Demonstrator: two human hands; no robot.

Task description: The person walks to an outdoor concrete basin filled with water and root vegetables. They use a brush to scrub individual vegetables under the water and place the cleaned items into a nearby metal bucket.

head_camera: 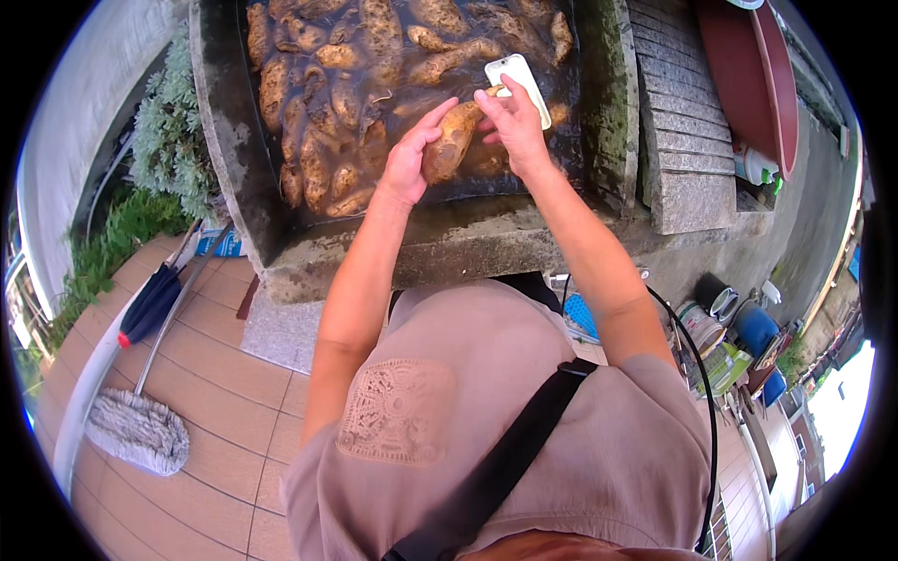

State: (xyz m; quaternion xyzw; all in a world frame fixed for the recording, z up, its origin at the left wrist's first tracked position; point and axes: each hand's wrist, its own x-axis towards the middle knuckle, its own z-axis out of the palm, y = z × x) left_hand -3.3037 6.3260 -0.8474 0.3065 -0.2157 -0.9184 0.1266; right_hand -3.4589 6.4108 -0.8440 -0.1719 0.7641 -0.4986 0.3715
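Note:
A thick brown root tuber is held above the water in a concrete trough, its narrow end tilted up to the right. My left hand cradles the left side of its fat end, fingers stretched along it. At the narrow end, the fingers of my right hand grip the tip. Partly behind the right hand is a white rectangular object, lying among the tubers; its kind is unclear. Many more soil-stained tubers lie in the murky water, some half submerged.
The concrete trough's wet front rim runs below my forearms. Grooved stone slabs and a dark red basin are on the right. A mop and a folded umbrella lie at left. Buckets stand at right.

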